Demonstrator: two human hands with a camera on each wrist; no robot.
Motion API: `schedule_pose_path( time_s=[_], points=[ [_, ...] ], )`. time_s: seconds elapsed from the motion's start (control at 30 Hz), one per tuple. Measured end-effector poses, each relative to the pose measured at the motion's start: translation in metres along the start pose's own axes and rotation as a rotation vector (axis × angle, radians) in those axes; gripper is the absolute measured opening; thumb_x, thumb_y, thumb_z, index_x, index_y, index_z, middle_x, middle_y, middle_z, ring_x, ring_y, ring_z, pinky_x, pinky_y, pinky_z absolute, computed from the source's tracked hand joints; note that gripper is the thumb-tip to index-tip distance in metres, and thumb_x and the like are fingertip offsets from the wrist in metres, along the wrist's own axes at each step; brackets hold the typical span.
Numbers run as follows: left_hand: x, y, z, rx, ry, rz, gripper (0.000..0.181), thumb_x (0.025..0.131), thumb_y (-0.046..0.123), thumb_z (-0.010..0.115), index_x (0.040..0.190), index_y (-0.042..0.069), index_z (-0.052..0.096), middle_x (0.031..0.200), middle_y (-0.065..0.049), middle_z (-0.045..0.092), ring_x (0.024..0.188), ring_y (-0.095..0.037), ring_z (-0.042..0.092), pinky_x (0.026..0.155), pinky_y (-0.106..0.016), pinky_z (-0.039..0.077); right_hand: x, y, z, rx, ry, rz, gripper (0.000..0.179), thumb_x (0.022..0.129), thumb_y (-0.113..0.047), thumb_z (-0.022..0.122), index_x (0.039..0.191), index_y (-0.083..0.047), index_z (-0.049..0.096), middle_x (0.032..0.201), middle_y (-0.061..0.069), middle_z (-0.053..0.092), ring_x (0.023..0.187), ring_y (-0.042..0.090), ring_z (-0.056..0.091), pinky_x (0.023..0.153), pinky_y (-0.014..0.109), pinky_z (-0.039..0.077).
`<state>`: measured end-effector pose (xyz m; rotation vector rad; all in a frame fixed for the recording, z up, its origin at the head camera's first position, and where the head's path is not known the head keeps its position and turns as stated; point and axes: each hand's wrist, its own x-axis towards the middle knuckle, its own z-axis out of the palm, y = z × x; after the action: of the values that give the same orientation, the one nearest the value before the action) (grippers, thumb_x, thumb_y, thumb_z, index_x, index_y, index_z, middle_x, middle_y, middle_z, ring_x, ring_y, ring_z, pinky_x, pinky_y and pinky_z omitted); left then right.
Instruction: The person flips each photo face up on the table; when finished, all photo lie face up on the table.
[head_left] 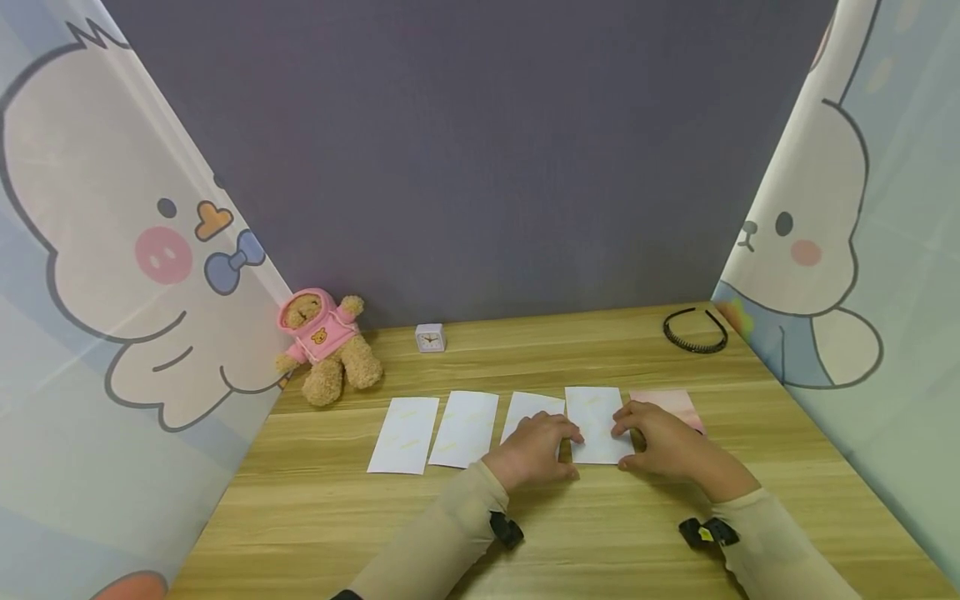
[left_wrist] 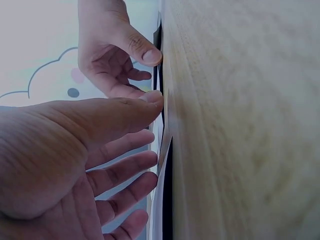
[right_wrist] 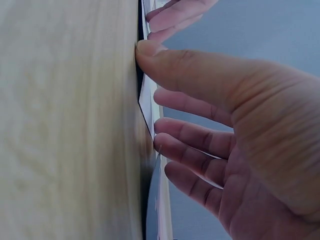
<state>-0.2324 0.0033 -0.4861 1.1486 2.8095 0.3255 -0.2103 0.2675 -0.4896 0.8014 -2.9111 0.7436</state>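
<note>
A person's left hand [head_left: 534, 450] and right hand [head_left: 663, 442], both loosely spread, rest here at opposite sides of a white card [head_left: 594, 412] on the wooden table [head_left: 600, 542], three more white cards [head_left: 463, 429] to its left, a pink card [head_left: 678, 403] to its right.

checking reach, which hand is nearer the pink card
Right. In the head view, the right hand partly covers the pink card; the left hand is at the left edge of the neighbouring white card.
</note>
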Motion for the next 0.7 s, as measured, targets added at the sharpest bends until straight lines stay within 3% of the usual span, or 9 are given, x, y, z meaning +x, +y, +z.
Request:
schedule_pose_path(
  time_s=[0.7],
  points=[
    [-0.0034,0.0016,-0.0001,-0.060,0.012,-0.008,0.035,0.092,0.045,0.082,0.123,0.031,0.076,0.138,0.016,0.063,0.125,-0.014,0.056,0.105,-0.043,0.045,-0.0042,-0.0042,-0.0055,0.055,-0.014,0.043,0.009,0.087,-0.026,0.087,0.092,-0.023,0.080,0.134,0.016,0.066,0.134,0.050,0.051,0.108,0.064,0.042]
  ],
)
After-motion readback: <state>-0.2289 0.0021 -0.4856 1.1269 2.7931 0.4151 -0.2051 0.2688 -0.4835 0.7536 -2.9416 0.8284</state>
